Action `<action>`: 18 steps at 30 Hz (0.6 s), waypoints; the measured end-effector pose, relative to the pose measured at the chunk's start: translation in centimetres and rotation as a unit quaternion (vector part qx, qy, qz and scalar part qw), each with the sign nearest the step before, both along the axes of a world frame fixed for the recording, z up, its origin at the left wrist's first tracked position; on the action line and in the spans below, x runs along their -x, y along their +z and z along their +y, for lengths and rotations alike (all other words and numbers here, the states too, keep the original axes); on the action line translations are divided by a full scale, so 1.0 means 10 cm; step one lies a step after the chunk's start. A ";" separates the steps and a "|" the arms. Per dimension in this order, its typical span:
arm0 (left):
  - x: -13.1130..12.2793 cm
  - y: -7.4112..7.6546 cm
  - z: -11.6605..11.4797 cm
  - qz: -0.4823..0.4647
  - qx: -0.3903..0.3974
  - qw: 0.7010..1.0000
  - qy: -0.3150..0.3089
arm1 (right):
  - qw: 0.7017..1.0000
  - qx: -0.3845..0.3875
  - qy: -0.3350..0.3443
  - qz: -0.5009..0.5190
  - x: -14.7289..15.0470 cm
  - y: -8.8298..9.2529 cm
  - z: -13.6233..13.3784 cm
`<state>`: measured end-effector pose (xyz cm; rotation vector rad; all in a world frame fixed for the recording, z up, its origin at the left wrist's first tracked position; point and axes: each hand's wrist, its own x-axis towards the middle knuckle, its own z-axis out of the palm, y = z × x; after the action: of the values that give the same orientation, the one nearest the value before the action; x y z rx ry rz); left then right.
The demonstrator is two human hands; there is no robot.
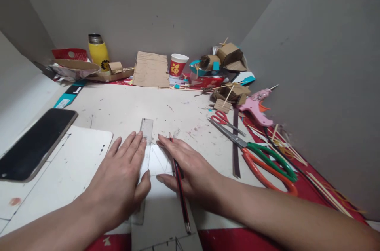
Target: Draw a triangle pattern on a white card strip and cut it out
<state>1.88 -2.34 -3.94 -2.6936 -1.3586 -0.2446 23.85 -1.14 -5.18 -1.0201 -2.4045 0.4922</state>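
Observation:
My left hand [118, 179] lies flat, fingers stretched, pressing a clear plastic ruler [146, 129] onto a white card sheet [160, 203] marked with pencil lines. My right hand [185, 166] rests palm down on the same sheet just right of the ruler. A dark red-striped pencil [181, 193] is tucked between its fingers, tip pointing back toward me. The ruler's far end sticks out beyond my left fingertips.
A black phone [32, 144] lies on white card at the left. Green-and-orange scissors [261, 160], small red scissors [222, 118], a pink glue gun [255, 106] and skewers lie at the right. A yellow flask [97, 51], red paper cup [178, 65] and cardboard scraps line the back wall.

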 end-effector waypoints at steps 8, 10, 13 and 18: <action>0.16 -0.02 0.07 -0.031 0.068 0.997 -0.019 | 1.000 0.002 -0.004 -0.008 0.00 0.01 0.00; 0.20 0.00 0.11 -0.033 0.077 0.996 -0.026 | 1.000 0.001 -0.001 0.000 0.00 0.02 0.01; 0.22 0.03 0.15 -0.015 0.079 0.996 -0.037 | 1.000 0.007 0.001 0.009 -0.02 0.05 0.04; 0.21 0.04 0.17 0.018 0.080 0.996 -0.043 | 1.000 0.020 -0.005 0.005 -0.04 0.10 0.04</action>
<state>-0.22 -0.67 -3.51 -2.8759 -1.3082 -0.0976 24.25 -0.70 -4.19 -1.0440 -2.3883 0.5427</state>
